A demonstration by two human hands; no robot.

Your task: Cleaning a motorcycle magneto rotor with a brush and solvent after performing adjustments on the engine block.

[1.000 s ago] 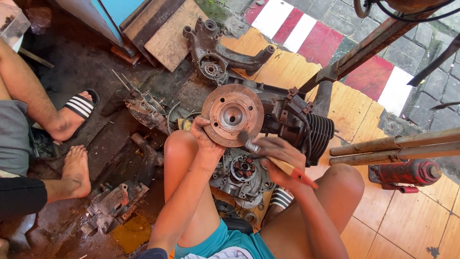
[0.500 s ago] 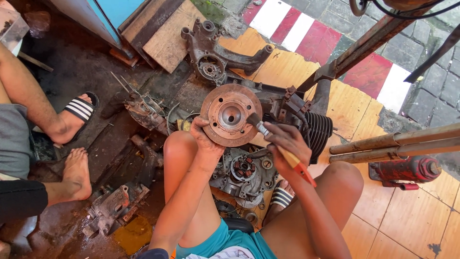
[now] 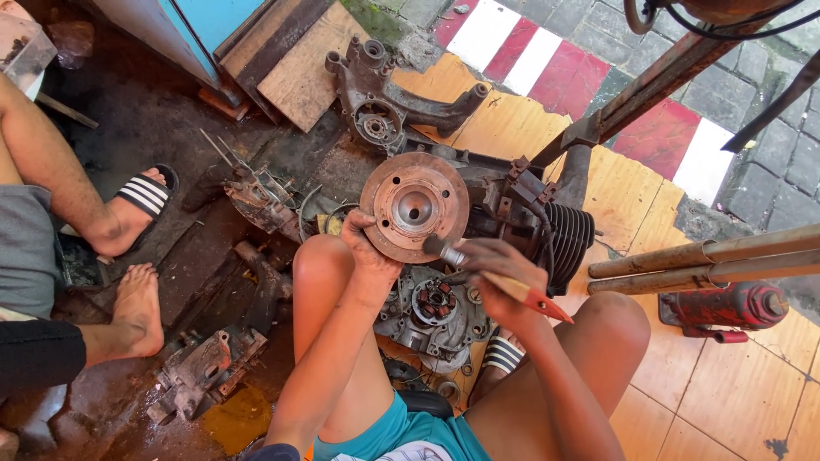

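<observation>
My left hand (image 3: 369, 249) grips the lower left rim of a rusty round brake drum (image 3: 414, 206) and holds it tilted up above my knees. My right hand (image 3: 498, 277) holds a paintbrush (image 3: 491, 277) with a red-tipped wooden handle; its dark bristle end touches the drum's lower right edge. Below the drum, between my legs, lies a grey engine case with a coil plate (image 3: 436, 309). A dark finned engine block (image 3: 534, 218) sits just behind the drum.
A greasy swing-arm casting (image 3: 389, 98) lies on a wooden board behind. Oily engine parts (image 3: 205, 367) are strewn at the left, near another person's feet (image 3: 141, 303) and striped sandal (image 3: 145, 195). A red bottle jack (image 3: 735, 306) and metal tubes (image 3: 709, 260) lie at the right.
My right hand has swung the brush from below the drum up against its lower right edge. The drum has stayed in my left hand, nearly still.
</observation>
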